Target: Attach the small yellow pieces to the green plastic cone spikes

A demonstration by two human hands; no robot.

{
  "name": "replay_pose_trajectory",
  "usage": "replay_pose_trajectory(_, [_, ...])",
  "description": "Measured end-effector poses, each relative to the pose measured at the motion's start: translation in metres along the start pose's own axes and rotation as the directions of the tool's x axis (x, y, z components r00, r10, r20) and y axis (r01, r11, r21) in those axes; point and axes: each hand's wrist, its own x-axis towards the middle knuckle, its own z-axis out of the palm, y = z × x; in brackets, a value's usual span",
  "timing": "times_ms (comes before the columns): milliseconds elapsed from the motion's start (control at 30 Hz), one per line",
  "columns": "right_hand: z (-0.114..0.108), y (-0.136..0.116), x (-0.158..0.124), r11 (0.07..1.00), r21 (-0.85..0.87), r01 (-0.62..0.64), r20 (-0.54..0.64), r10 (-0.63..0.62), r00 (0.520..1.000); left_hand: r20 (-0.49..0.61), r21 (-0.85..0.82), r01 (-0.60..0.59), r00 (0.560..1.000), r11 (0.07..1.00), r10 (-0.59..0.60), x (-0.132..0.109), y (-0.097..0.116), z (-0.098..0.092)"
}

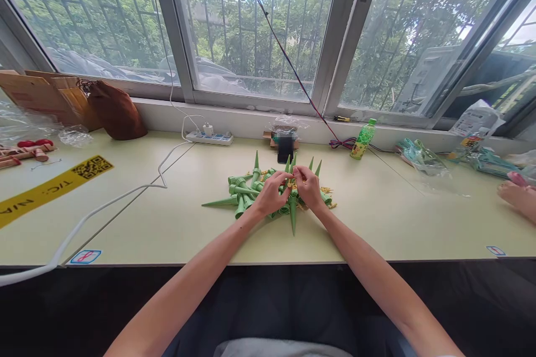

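Note:
My left hand point(273, 192) and my right hand point(309, 187) meet at their fingertips above a pile of green plastic spikes point(243, 192). Both are closed in a pinch. A small yellow piece point(289, 184) shows at the left fingertips. What the right fingers grip is mostly hidden behind them. Just below the hands, one green spike point(293, 217) points toward me. Other spikes stand tip-up behind the hands, and more lie on their sides at the left. Several thin yellow pieces point(329, 194) are scattered by the right hand.
A phone point(285, 149) leans on a small box behind the pile. Right of it stands a green bottle point(363, 139). A white cable point(125, 193) crosses the left table from a power strip point(209, 138). Another person's hand point(517, 195) is at the far right.

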Motion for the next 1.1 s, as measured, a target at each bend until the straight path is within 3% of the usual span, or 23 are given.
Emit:
replay_pose_trajectory(433, [-0.0004, 0.0026, 0.0015, 0.999, 0.033, -0.035, 0.036, 0.033, 0.999, 0.032, -0.081, 0.009, 0.999, 0.997, -0.006, -0.0003, 0.0016, -0.0003])
replay_pose_trajectory(1100, [-0.0002, 0.0005, 0.0008, 1.0, 0.024, -0.019, 0.041, 0.018, 0.999, 0.034, -0.034, 0.006, 0.999, 0.999, -0.005, -0.0018, -0.001, 0.0009])
